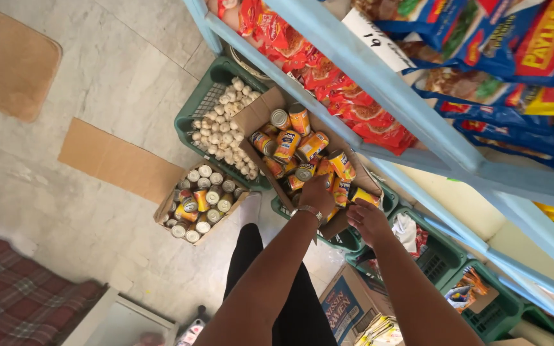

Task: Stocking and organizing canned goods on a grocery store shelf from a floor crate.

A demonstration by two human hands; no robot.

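Your cardboard box point(344, 221) holds a jumble of yellow-and-orange cans point(288, 143) and sits on a green crate point(347, 240), beside a green basket point(195, 114) of garlic bulbs point(226, 131) and a second carton point(222, 225) of upright cans. Your left hand point(316, 192) curls down over a can in the box, while your right hand point(367, 218) closes on a can point(363, 196) at the box's edge. Blue shelving point(379, 83) stacked with packets stands over the pale stone floor point(110, 70).

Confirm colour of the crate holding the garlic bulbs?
Green, a slatted plastic crate, seen best in the head view, beside the cardboard box of cans.
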